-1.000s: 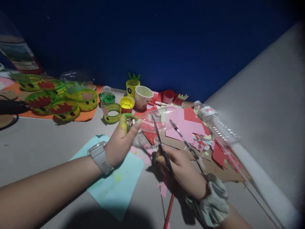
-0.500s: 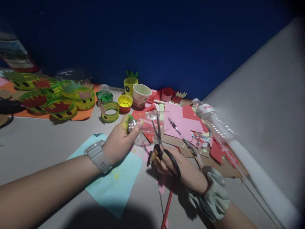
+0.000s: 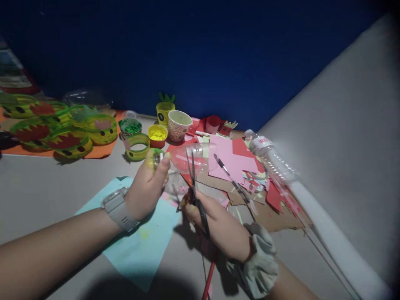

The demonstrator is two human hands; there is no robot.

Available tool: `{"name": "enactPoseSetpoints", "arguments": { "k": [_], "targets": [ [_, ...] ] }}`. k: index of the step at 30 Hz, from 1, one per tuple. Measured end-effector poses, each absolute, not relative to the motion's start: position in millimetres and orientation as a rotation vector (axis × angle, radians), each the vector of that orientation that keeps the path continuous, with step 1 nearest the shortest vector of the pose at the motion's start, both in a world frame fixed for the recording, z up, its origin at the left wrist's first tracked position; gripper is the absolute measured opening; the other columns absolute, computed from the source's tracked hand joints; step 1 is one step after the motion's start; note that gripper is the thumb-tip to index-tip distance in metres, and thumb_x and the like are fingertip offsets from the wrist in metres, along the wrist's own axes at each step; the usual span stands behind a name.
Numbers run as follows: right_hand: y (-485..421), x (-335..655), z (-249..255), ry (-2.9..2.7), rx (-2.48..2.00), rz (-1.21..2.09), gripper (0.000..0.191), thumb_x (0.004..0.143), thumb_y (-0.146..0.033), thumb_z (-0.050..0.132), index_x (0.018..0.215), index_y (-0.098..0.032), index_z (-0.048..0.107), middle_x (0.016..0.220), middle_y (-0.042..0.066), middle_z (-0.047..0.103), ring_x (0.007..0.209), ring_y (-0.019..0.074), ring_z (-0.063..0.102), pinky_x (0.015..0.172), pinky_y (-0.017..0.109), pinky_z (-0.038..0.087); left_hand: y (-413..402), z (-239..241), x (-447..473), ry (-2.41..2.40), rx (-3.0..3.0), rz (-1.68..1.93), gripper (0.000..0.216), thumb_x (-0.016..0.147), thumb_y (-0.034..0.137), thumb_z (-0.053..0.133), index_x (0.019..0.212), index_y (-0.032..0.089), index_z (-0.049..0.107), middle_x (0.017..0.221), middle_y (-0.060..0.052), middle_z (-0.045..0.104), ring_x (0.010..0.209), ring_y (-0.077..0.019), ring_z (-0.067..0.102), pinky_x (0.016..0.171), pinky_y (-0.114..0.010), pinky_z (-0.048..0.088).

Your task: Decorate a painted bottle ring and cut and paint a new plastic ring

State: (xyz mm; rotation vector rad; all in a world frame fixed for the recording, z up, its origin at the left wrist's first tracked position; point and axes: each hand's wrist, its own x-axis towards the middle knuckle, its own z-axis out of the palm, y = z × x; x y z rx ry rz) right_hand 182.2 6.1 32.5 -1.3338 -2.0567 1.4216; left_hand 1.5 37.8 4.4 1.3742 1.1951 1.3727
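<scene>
My left hand (image 3: 146, 183) is closed round the neck of a clear plastic bottle piece (image 3: 203, 155), which lies sideways and points right. A grey watch is on that wrist. My right hand (image 3: 203, 208), with a pale green scrunchie on its wrist, grips black-handled scissors (image 3: 191, 179) through their loops. The blades point up and stand slightly apart at the side of the bottle piece. Whether they touch the plastic I cannot tell. Beneath my left wrist lies a light blue paper sheet (image 3: 131, 254) with yellow smears.
Yellow-green painted rings (image 3: 73, 141) with paper crowns crowd an orange sheet at left. Behind my hands stand a green paint cup (image 3: 130, 126), a yellow paint cup (image 3: 158, 133) and a patterned paper cup (image 3: 179, 125). Pink paper (image 3: 220, 154), a pen (image 3: 231, 177) and a plastic bottle (image 3: 270, 156) lie right.
The whole view has shifted a little, so things sit further left. The scissors have turned more upright and their blades are closer together. Both hands keep their holds.
</scene>
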Motion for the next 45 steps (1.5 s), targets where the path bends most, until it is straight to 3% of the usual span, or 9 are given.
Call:
{"name": "enactPoseSetpoints", "arguments": {
  "k": [18,25,31,39,45],
  "targets": [
    [4.7,176.6,36.8,-2.147,-1.380,1.361,0.036,0.095,-0.055,0.039,0.096,-0.020,0.049,0.086,0.002,0.056,0.080,0.0168,0.051,0.075,0.031,0.045,35.2,5.8,-0.4,1.299,1.446,1.386,0.035,0.095,0.055,0.035,0.083,0.022,0.037,0.058,0.005,0.041,0.049,-0.0108,0.040,0.050,-0.029,0.033],
    [4.0,175.6,39.0,-2.133,-1.380,1.388,0.028,0.095,-0.049,0.044,0.095,-0.021,0.047,0.089,0.001,0.056,0.080,0.0162,0.050,0.070,0.029,0.043,34.6,2.3,0.7,1.244,1.383,1.408,0.034,0.092,0.058,0.040,0.091,0.024,0.039,0.057,0.007,0.037,0.047,-0.0101,0.038,0.044,-0.025,0.031],
    [2.0,174.1,34.0,-2.075,-1.379,1.354,0.032,0.096,-0.051,0.041,0.095,-0.020,0.048,0.089,0.002,0.055,0.081,0.0157,0.048,0.074,0.031,0.042,31.9,3.9,2.8,1.249,1.350,1.403,0.032,0.093,0.056,0.038,0.093,0.025,0.038,0.057,0.008,0.037,0.046,-0.0088,0.036,0.045,-0.023,0.033],
    [8.5,177.3,26.0,-1.959,-1.169,1.547,0.040,0.095,-0.057,0.040,0.090,-0.018,0.049,0.075,-0.001,0.046,0.066,0.0108,0.041,0.060,0.025,0.038,36.4,2.4,3.0,1.213,1.265,1.381,0.035,0.092,0.059,0.038,0.087,0.024,0.037,0.056,0.008,0.035,0.045,-0.0090,0.036,0.041,-0.022,0.032],
    [6.6,178.8,28.4,-1.998,-1.368,1.460,0.047,0.092,-0.063,0.040,0.086,-0.018,0.051,0.075,0.000,0.051,0.069,0.0125,0.046,0.062,0.026,0.039,37.3,2.7,1.9,1.242,1.262,1.359,0.037,0.092,0.060,0.037,0.084,0.024,0.036,0.054,0.008,0.034,0.044,-0.0092,0.035,0.042,-0.023,0.032]
  ]
}}
